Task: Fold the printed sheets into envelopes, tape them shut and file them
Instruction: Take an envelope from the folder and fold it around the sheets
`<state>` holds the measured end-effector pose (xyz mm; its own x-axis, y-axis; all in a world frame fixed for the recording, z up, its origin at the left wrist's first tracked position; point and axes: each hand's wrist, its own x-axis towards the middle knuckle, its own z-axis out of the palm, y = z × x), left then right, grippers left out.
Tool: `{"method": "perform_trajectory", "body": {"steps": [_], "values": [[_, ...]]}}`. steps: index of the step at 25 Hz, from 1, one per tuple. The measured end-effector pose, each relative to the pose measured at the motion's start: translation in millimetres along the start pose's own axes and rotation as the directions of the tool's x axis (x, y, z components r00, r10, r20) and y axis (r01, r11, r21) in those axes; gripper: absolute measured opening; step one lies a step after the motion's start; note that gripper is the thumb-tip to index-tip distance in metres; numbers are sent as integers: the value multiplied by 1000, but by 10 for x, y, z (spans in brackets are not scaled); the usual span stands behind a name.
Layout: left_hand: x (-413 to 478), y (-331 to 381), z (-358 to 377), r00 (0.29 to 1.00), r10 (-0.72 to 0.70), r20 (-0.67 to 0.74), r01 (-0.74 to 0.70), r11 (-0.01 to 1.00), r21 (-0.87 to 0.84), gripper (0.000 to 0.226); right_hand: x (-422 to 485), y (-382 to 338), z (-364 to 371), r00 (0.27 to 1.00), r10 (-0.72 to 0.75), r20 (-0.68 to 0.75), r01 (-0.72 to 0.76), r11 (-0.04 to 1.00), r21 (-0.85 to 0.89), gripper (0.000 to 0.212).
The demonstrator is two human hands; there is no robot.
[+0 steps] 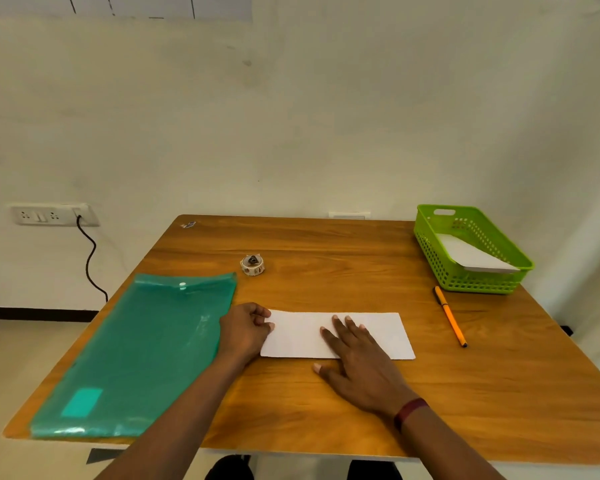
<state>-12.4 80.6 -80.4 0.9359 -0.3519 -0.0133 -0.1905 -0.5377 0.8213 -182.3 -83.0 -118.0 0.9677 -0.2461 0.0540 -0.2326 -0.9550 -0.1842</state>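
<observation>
A white folded sheet (378, 332) lies flat on the wooden table (326, 247), a long strip near the middle. My left hand (245, 329) pinches its left end with curled fingers. Flat on the sheet's middle lies my right hand (355, 358), fingers spread, palm down. A small roll of patterned tape (252, 264) stands behind the sheet. To the left, a green plastic file folder (136, 348) with a snap button lies closed.
A lime green basket (430, 251) at the back right holds white folded paper (471, 256). An orange pen (451, 316) lies right of the sheet. The wall runs close behind the table, with a socket and a black cable at left.
</observation>
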Motion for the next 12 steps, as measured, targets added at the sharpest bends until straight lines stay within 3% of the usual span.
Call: {"method": "perform_trajectory", "body": {"steps": [4,7,9,12], "values": [[-37,21,77,984,165,-73,-142,957,254,36,27,15,19,998,58,-20,-58,998,38,81],[-142,41,202,931,343,-121,-241,830,503,46,103,15,-5,991,116,-69,-114,993,32,72],[-182,86,343,896,442,41,-395,753,527,48,189,-5,-34,985,149,-85,-147,989,24,65],[-136,44,538,815,454,360,-578,597,556,56,284,-45,-34,992,121,-30,-121,993,-1,63]]}}
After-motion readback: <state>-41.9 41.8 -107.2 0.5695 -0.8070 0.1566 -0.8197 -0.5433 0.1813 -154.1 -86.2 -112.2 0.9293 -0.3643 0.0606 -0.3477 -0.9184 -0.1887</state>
